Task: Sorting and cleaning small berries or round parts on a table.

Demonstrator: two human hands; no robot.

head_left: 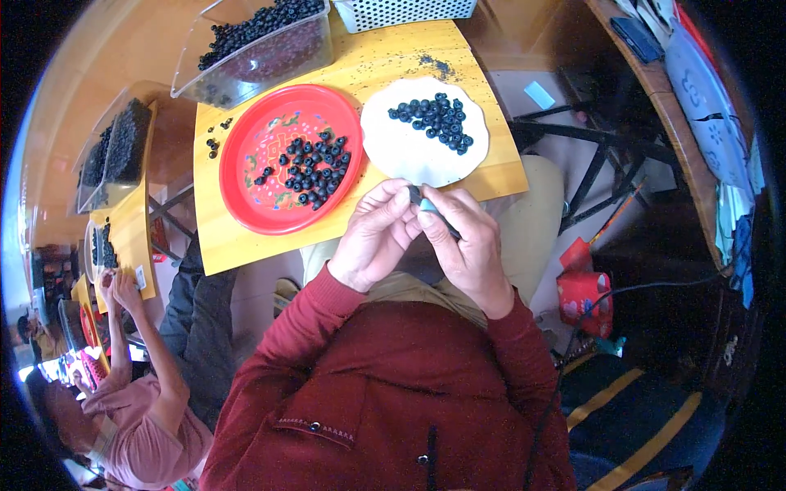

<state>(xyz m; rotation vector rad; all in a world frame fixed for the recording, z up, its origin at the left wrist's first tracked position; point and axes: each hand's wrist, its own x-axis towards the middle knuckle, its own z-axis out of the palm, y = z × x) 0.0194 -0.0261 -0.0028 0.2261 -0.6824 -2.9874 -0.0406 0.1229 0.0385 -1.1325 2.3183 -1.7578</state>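
Observation:
My left hand (378,231) is closed, pinching a small dark round piece (415,195) that looks like a blueberry. Against it my right hand (468,245) grips a small dark tool with a teal part (428,206), mostly hidden by the fingers. Both hands meet over my lap, just below the front edge of the yellow table (214,255). Beyond the fingertips lies a white scalloped plate (409,159) with many dark blue-black berry-like pieces (434,119). To its left, a red patterned plate (237,168) carries more of them (315,168).
A clear plastic bin (254,78) heaped with dark pieces and a white perforated basket (405,14) stand at the back. Dark crumbs (438,64) lie scattered on the tabletop. Another person (147,409) works at a table on the left. A red bag (585,290) sits at lower right.

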